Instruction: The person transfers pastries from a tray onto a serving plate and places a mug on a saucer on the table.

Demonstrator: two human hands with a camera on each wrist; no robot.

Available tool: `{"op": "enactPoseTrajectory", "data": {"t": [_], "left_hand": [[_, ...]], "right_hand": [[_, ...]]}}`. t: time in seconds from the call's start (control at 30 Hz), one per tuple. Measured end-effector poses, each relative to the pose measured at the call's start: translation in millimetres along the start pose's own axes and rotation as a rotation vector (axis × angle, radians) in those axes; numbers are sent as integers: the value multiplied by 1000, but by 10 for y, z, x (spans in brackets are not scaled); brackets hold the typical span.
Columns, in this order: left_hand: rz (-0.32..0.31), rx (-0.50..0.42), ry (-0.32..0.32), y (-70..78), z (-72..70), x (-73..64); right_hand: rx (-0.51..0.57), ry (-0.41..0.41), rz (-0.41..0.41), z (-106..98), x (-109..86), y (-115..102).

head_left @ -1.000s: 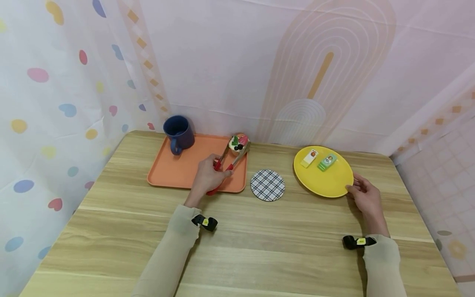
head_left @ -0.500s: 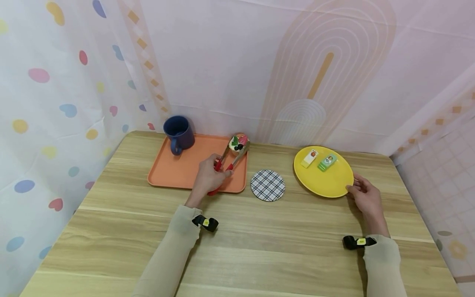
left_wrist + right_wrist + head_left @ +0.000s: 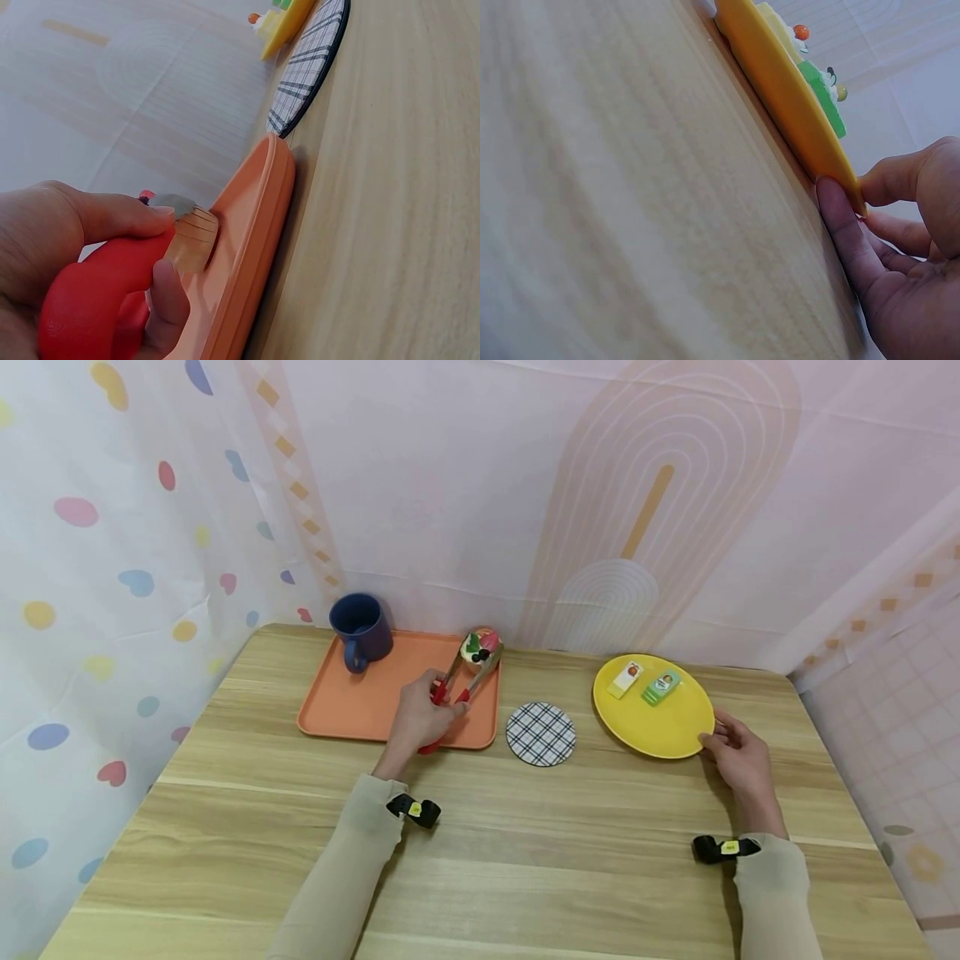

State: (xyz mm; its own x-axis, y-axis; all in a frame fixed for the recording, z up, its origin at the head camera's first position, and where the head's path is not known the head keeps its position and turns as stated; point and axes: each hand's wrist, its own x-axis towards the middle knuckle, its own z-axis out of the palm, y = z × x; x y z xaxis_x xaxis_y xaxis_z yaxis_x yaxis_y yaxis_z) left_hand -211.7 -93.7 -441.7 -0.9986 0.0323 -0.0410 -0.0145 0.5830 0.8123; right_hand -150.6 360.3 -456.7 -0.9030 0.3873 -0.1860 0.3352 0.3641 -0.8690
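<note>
Head view alone shows the blue mug [image 3: 371, 639]; left grip [image 3: 422, 712] curls round red-handled tongs [image 3: 463, 697] flanking a cupcake [image 3: 196, 236], right grip [image 3: 741, 756] pinches the yellow plate [image 3: 663, 731] at its rim.

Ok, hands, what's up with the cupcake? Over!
Left hand gripping tongs; right hand pinching yellow plate. Cupcake between tong tips, at corner of orange tray. Coaster between tray and plate.

tongs [image 3: 478, 680]: metal arms, dull sheen; grips [image 3: 79, 304] smooth plastic by the look. tray [image 3: 367, 697]: plastic-looking, smooth, matt. plate [image 3: 667, 731]: smooth, plastic-looking, slight sheen. mug [image 3: 377, 639]: smooth, low sheen, likely glazed ceramic. cupcake [image 3: 193, 238]: ribbed side, matt, material unclear. coaster [image 3: 541, 734]: flat, matt, plaid face. table [image 3: 525, 860]: wood grain, satin. backdrop [image 3: 442, 485]: creased printed cloth, matt. sleeves [image 3: 341, 868]: soft matt cloth.
</note>
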Motion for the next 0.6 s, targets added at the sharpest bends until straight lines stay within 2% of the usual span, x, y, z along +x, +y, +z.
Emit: {"op": "enactPoseTrajectory", "data": {"t": [0.47,0.6], "left_hand": [[17,-29,25,18,-32,-31],[35,-44,14,53,-14,-26]], "right_hand": [[6,10,-1,36,24,7],[3,34,-7,11,24,11]]}}
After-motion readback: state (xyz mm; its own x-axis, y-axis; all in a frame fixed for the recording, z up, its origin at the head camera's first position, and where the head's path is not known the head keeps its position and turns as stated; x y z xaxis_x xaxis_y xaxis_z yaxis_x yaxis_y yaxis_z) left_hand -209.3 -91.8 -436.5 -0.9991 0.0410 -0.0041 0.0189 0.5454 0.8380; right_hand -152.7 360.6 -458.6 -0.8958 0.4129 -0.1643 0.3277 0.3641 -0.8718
